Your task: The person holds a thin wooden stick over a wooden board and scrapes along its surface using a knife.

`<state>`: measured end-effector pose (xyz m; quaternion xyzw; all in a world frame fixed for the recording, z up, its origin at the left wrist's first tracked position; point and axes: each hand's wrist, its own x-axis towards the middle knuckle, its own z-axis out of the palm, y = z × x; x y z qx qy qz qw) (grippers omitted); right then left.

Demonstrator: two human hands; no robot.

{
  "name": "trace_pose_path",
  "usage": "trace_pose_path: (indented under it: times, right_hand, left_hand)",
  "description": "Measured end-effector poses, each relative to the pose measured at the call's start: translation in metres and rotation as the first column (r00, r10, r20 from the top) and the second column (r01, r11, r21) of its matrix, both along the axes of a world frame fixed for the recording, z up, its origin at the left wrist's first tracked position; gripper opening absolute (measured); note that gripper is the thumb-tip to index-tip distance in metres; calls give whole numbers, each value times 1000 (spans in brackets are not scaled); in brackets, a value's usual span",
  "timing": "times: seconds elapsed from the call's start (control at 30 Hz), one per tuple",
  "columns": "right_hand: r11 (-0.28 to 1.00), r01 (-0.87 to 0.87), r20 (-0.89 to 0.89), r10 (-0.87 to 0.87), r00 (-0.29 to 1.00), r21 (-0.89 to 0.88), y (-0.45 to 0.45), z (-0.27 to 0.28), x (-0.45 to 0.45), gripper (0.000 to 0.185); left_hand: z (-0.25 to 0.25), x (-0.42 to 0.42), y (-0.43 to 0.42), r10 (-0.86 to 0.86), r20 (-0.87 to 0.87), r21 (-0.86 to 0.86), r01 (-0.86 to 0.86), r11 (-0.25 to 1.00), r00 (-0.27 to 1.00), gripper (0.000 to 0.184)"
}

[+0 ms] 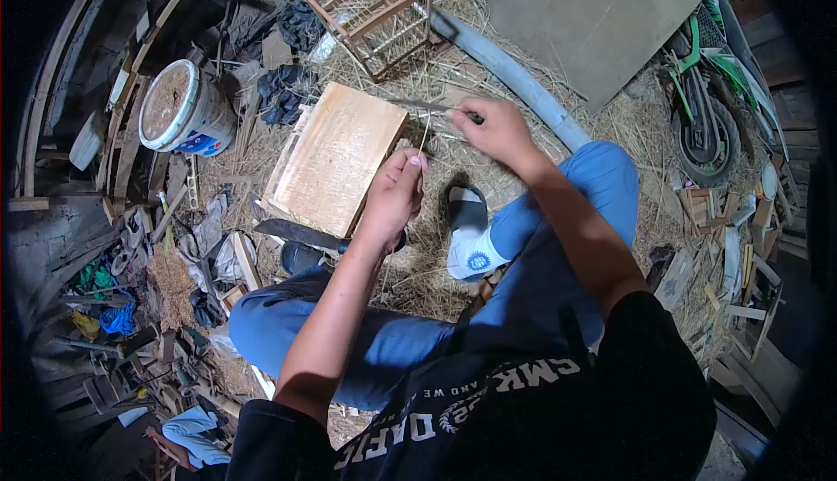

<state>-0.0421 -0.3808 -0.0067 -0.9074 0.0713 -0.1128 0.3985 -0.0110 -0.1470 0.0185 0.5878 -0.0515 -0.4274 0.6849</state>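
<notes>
My left hand [398, 186] is closed round a thin light stick [425, 136], which points up from between thumb and fingers. To its right, my right hand [495, 130] grips the handle of a knife, and the narrow blade [418, 104] reaches left past the tip of the stick. A pale wooden block [336, 158] lies tilted just left of my left hand. Near the block's lower edge, by my left wrist, is a large dark blade [301, 234], partly hidden by my forearm.
A wooden cage [375, 23] stands beyond the block. A bucket [174, 108] is at the left, a grey board [602, 19] at the upper right. A curved grey pipe [514, 75] crosses the straw. Wood scraps and a wheel [708, 143] lie around.
</notes>
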Motion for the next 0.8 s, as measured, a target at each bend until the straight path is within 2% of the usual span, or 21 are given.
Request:
trace_pose_path:
  times: [0.03, 0.07, 0.1, 0.2, 0.3, 0.37, 0.43, 0.5, 0.57, 0.6, 0.7, 0.73, 0.8]
  right_hand:
    - [997, 72, 6, -72, 997, -32, -7, -1, 4, 27]
    - [993, 99, 53, -102, 993, 62, -7, -8, 6, 26]
    - [993, 95, 57, -99, 993, 63, -3, -2, 5, 26]
    - [996, -86, 43, 86, 995, 3, 17, 14, -9, 25]
    - [986, -153, -31, 152, 988, -58, 21, 17, -14, 27]
    - [986, -141, -27, 139, 990, -85, 19, 12, -11, 29]
    - [999, -46, 12, 46, 999, -3, 17, 15, -8, 29]
    - [997, -67, -22, 66, 998, -49, 16, 18, -11, 29]
    - [987, -160, 18, 161, 987, -34, 19, 14, -13, 28]
    - [992, -112, -5, 112, 994, -61, 18, 12, -11, 28]
    - [993, -103, -2, 103, 995, -53, 18, 10, -9, 27]
    - [987, -158, 4, 158, 987, -19, 20, 16, -12, 26]
    - [994, -112, 8, 112, 994, -15, 19, 8, -7, 26]
  left_hand:
    - [2, 0, -1, 2, 5, -3, -2, 1000, 1000, 19]
    - [3, -1, -3, 18, -14, -18, -18, 1000, 1000, 19]
    - [5, -2, -4, 35, -35, -30, -36, 999, 999, 19]
    - [5, 0, -4, 38, -6, 3, -38, 999, 999, 18]
    - [0, -1, -7, 44, 35, 27, -45, 999, 998, 17]
    - [-2, 0, -6, 60, 64, 35, -63, 997, 996, 17]
    - [1, -1, -2, 29, 7, 4, -29, 1000, 1000, 16]
    - [1, -4, -3, 26, 20, 12, -26, 1000, 999, 16]
    - [1, -3, -2, 23, 32, 31, -24, 999, 999, 17]
    - [3, -2, -1, 31, 9, 22, -31, 999, 999, 17]
    - [2, -1, -1, 34, -11, -6, -34, 999, 999, 19]
    - [5, -3, -1, 34, -37, -2, -34, 999, 999, 18]
    - [5, -3, 0, 37, -93, -35, -40, 999, 995, 18]
